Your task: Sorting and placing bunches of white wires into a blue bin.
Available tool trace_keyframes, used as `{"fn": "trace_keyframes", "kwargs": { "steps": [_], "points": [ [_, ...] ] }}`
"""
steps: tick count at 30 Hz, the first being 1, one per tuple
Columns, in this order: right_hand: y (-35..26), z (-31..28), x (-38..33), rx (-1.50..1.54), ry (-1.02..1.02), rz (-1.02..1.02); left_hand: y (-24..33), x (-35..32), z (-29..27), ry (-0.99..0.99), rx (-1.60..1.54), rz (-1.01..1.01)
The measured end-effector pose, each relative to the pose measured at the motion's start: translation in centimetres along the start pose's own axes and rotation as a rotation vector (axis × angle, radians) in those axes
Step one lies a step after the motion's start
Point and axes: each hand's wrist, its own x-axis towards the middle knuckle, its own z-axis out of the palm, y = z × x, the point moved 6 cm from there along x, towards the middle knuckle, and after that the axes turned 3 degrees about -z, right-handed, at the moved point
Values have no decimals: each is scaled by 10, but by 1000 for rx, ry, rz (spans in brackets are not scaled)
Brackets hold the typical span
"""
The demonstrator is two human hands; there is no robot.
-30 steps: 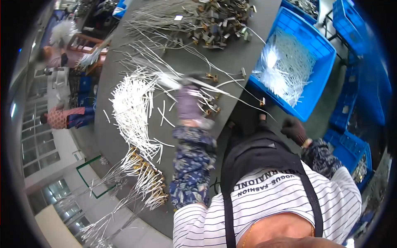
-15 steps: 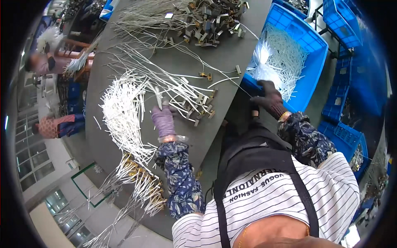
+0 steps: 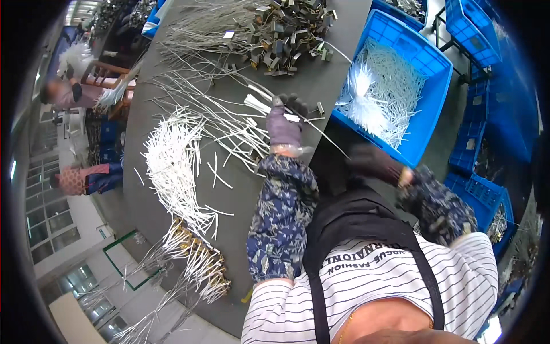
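Note:
My left hand [image 3: 285,125], in a purple-grey glove, is closed over a small bunch of white-sleeved wires [image 3: 258,103] on the dark table. One short white piece shows between its fingers. A small metal block [image 3: 320,108] lies just right of it. From there a thin wire [image 3: 327,137] runs over the table edge to the fingertips of my right hand [image 3: 375,163]. That hand, in a dark glove, is smeared by motion, but the wire ends at its fingers. Left of my left hand, a big heap of thin white tubes [image 3: 172,160] curves across the table.
Farther up the table [image 3: 220,195] lies a pile of metal blocks [image 3: 283,37] with grey wires. Sleeved wires with brass-coloured parts [image 3: 197,252] hang near the left edge. A blue crate [image 3: 427,109] of white tubes stands at right. Two people are off to the left.
My left hand has moved right, from beside the white tubes to the sleeved wires. My right hand has drawn down and nearer to me, with the thin wire's end following.

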Motion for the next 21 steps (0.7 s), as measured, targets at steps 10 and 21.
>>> {"fn": "trace_keyframes", "kwargs": {
  "steps": [10, 21],
  "points": [
    [-28, 24, -292, 398, -134, 1527, 47, 42, -6, -194, 94, 204],
    [-22, 23, -258, 618, 62, 1520, 124, -1, 21, 84, 83, 321]
  ]
}}
